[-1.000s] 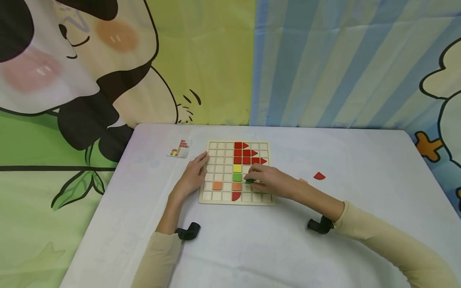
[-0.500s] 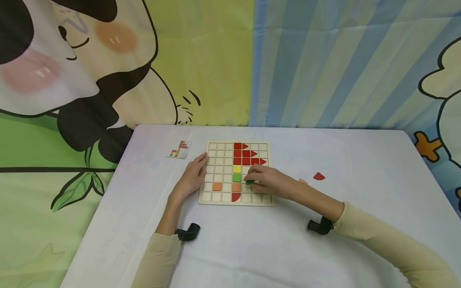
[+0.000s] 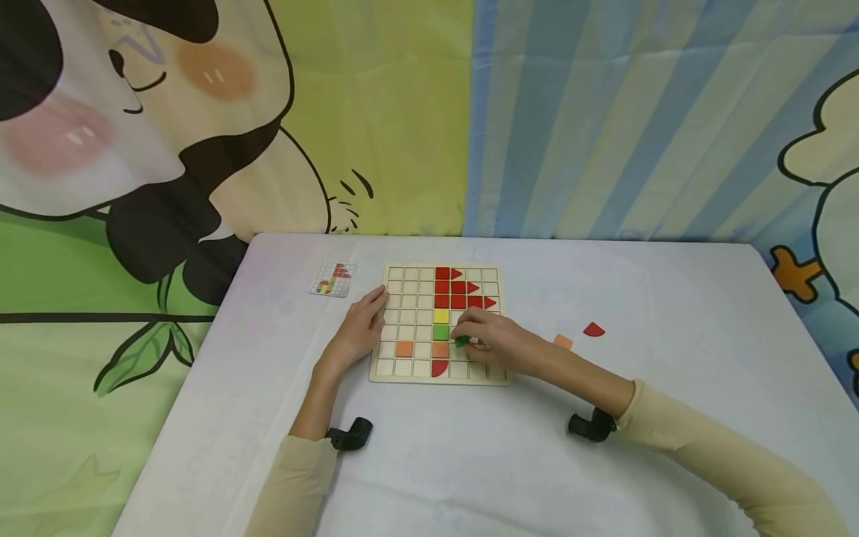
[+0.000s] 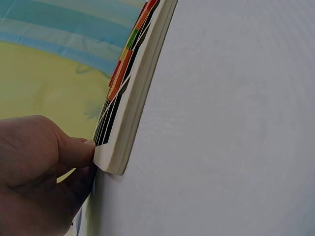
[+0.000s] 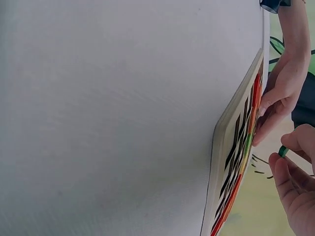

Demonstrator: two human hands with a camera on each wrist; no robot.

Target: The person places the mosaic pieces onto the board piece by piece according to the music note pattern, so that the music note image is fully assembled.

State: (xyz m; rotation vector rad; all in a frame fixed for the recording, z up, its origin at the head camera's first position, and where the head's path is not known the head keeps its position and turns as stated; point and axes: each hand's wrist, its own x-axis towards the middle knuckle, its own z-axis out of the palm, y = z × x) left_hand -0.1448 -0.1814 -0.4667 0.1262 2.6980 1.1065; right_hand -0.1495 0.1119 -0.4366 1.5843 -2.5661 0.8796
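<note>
A square wooden grid board [image 3: 403,377] lies on the table with red, yellow, green and orange tiles in its cells. My left hand [image 3: 360,328] rests along its left edge, fingers fairly straight; the left wrist view shows the thumb [image 4: 78,151] touching the board's rim [image 4: 129,125]. Over the right half of the board, my right hand [image 3: 499,339] pinches a small green tile [image 3: 461,341] between thumb and fingertips. In the right wrist view this green tile [image 5: 283,151] shows edge-on, apart from the board. The right hand covers several cells at the lower right.
A small pattern card [image 3: 333,279] lies beyond the left hand. Loose on the table to the right are a red quarter-round tile [image 3: 593,330] and an orange tile [image 3: 563,341], the latter close beside the right forearm. Black wrist cameras [image 3: 352,434] sit on both wrists.
My right hand has shifted slightly left with the green tile, which now shows more between the fingers. More of the loose orange tile is uncovered. The left hand stays put.
</note>
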